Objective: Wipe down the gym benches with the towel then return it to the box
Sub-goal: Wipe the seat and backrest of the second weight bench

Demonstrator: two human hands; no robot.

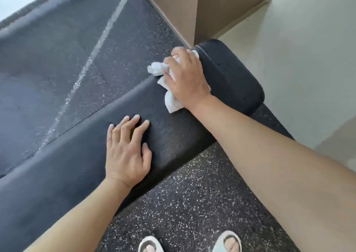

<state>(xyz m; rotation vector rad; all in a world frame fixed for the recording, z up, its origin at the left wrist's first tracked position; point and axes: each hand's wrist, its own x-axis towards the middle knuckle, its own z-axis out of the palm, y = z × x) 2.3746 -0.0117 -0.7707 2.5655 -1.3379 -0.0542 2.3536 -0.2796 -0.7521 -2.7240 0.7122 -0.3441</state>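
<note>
Our right hand (185, 76) grips the crumpled white cloth towel (169, 90) at upper centre on the long black padded leather-grain bench (173, 136); left hand (127, 149) lies flat, fingers spread, mid-frame on it. Speckled rubber floor (183, 203) below.

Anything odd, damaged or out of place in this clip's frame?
Nothing stands out. The right hand grips the crumpled white towel on the black bench, and the left hand rests flat on the pad. No tear or spill is visible.
</note>
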